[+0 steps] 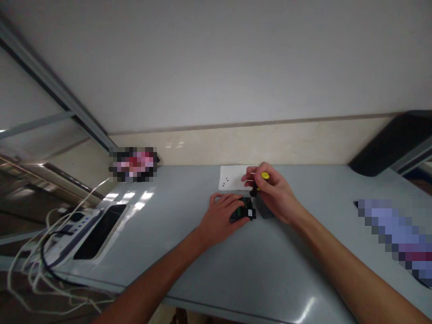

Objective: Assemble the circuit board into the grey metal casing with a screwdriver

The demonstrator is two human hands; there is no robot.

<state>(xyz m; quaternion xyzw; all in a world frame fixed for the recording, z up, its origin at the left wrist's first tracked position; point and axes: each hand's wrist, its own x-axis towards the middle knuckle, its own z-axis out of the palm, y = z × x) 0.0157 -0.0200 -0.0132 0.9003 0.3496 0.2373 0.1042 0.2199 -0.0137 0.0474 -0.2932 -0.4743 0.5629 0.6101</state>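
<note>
My left hand (222, 215) lies over a small black electronic device (249, 213) with a green circuit board showing, its fingers wrapped round the far side and the thumb along the near edge. My right hand (277, 193) grips a screwdriver (265, 176) with a round yellow cap, pinched between thumb and fingers above the device's right end. Its tip is too small to make out. Beneath the right hand rests a dark grey flat piece (266, 209), partly covered. Behind both hands is a white sheet (236, 172) with several tiny dark screws (225, 182) on it.
A phone with a black screen (101, 231) lies at the left beside a white power strip (72, 238) and tangled cables (33, 265). Pixelated items sit at the back left and right edge. A black object (388, 146) leans at the back right. A wall closes off the grey table (175, 202).
</note>
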